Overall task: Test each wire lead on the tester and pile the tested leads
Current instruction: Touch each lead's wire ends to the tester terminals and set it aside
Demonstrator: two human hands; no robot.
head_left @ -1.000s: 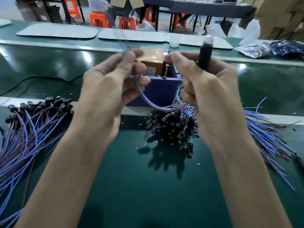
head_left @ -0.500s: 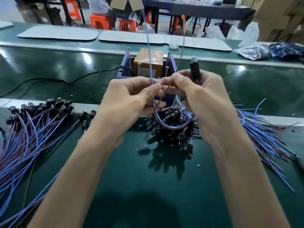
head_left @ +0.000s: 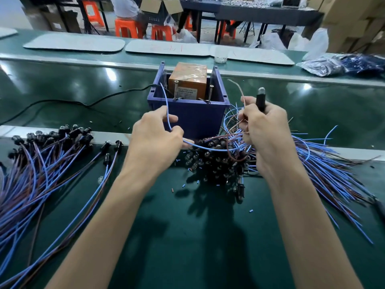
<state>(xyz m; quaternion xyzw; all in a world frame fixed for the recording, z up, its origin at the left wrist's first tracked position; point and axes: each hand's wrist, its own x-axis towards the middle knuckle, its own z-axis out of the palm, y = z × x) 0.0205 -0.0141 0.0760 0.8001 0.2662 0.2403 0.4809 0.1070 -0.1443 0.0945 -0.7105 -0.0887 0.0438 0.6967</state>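
Though working on a broad green bench [head_left: 187,236], fills it with little but wire, split into two heaps, presumably to keep tested apart from untested. Fans the larger pile of leads [head_left: 31,184] out at far left, black heads together, most likely the finished ones. Has the tangled heap [head_left: 218,163] just in front of the tester [head_left: 195,117], near both hands, to cut the reach for the next one. Works with that blue box open on top, baring an orange block [head_left: 187,80] and two upright screws [head_left: 176,89], by the look of it the contact posts. Holds one lead [head_left: 210,150] raised above the heap, in front of the box. Wraps the right hand [head_left: 268,134] round its black lamp body [head_left: 260,100], pale tip upward, perhaps to watch for light, and pinches the brown wire [head_left: 239,90] at thumb and forefinger. Pinches the blue wire [head_left: 166,109] in the left hand [head_left: 154,140], aiming its free end toward the left screw; seems near, not touching. Points the brown tip up, right of the box, apart from the other screw.
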